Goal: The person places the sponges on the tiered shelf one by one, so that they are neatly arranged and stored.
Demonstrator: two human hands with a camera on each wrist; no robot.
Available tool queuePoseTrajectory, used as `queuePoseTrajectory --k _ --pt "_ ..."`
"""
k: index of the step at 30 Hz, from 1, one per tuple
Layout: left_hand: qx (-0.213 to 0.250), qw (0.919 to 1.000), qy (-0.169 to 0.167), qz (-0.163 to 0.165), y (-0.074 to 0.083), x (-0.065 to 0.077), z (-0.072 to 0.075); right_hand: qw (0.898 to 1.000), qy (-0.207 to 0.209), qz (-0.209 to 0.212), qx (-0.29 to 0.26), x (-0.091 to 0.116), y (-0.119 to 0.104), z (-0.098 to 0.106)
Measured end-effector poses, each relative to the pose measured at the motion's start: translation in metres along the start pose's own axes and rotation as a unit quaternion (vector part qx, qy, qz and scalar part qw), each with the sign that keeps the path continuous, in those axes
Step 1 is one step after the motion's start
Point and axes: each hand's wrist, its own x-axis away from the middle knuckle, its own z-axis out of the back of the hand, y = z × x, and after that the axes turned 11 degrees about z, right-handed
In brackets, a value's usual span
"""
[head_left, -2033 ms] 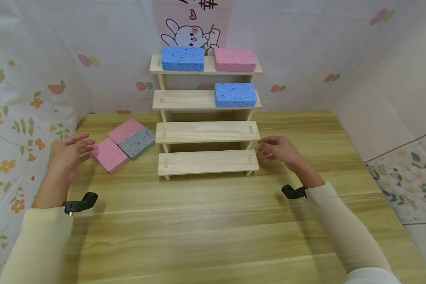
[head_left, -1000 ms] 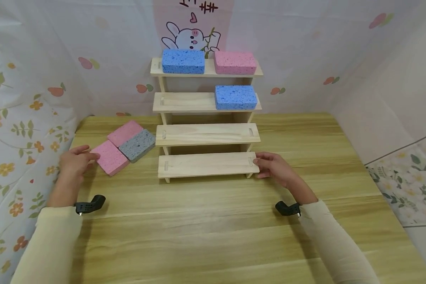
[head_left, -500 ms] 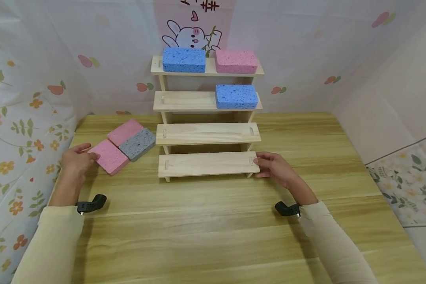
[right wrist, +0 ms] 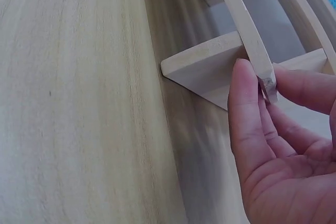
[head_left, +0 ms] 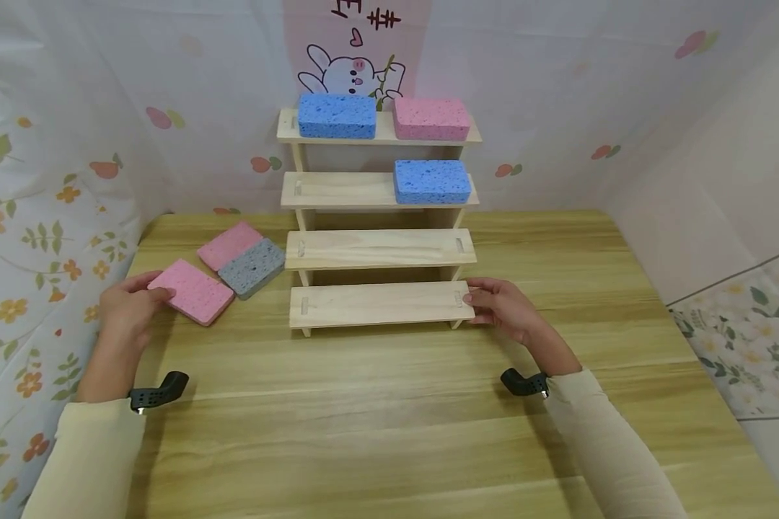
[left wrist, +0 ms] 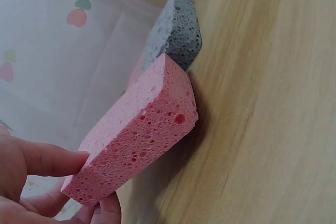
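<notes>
My left hand (head_left: 127, 306) pinches the near pink sponge (head_left: 193, 291) by its outer end, thumb on top and fingers beneath. In the left wrist view this pink sponge (left wrist: 134, 135) is tilted, its held end raised off the table. Beyond it lie a grey sponge (head_left: 253, 267) and a second pink sponge (head_left: 230, 246), side by side. My right hand (head_left: 503, 310) grips the right end of the lowest step of a wooden tiered shelf (head_left: 379, 304). The right wrist view shows thumb and fingers on either face of that step's board (right wrist: 249, 35).
A blue sponge (head_left: 337, 116) and a pink sponge (head_left: 431, 119) sit on the top step. Another blue sponge (head_left: 431, 182) rests at the right of the second step. Patterned cloth (head_left: 545, 86) hangs behind the wooden table (head_left: 363, 425) and along its left side.
My left hand has reached the near pink sponge, taken hold and drawn it slightly left, away from the other two. My right hand moved nearer and took the lowest step's end.
</notes>
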Motion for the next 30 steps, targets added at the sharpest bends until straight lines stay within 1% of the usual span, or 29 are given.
queuePoseTrajectory --k 3,7,11,15,19,26,30 --pt "0.027 0.9996 -0.01 -0.005 0.001 0.004 0.001 1.0 0.002 0.001 -0.014 0.0 -0.002 0.0" --pt "0.072 0.9971 -0.025 -0.004 0.002 0.01 0.003 1.0 0.003 -0.002 -0.02 0.0 -0.004 -0.001" --pt "0.097 0.9945 -0.04 -0.009 0.004 0.016 0.006 1.0 0.001 -0.005 -0.02 0.0 -0.004 -0.001" --pt "0.113 0.9921 -0.052 -0.018 0.008 0.021 0.006 1.0 0.002 -0.007 -0.021 0.0 -0.003 -0.002" --pt "0.124 0.9901 -0.064 -0.019 0.012 0.026 0.002 1.0 0.004 -0.008 -0.019 -0.001 -0.002 -0.001" --pt "0.1 0.9925 -0.065 -0.03 0.019 0.033 -0.006 1.0 0.003 -0.003 -0.015 -0.001 -0.001 0.0" --pt "0.126 0.9875 -0.085 -0.042 0.02 0.036 -0.008 1.0 0.004 -0.003 -0.015 0.0 0.0 0.0"
